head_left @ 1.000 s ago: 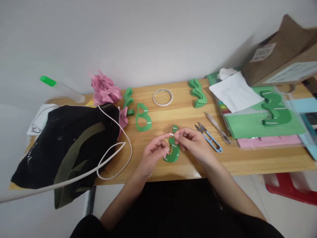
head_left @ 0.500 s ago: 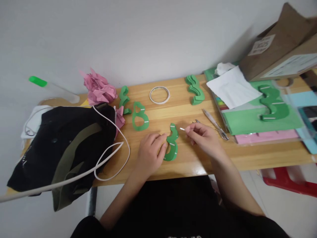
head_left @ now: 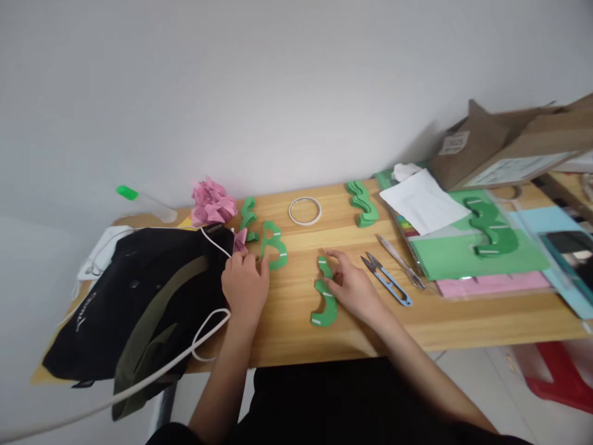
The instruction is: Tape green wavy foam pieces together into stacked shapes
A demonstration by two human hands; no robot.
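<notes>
At the front middle of the table [head_left: 291,337], my right hand [head_left: 354,287] rests at the right edge of a green 3-shaped cutout [head_left: 328,303], thumb and forefinger apart. My left hand [head_left: 245,287] is between the black bag [head_left: 111,296] and a green B-shaped cutout [head_left: 280,261], just beside both; whether its fingers grip anything, I cannot tell. Blue-handled snips [head_left: 391,285] lie to my right, a pen [head_left: 399,261] beyond them, a tape roll [head_left: 306,223] farther back.
</notes>
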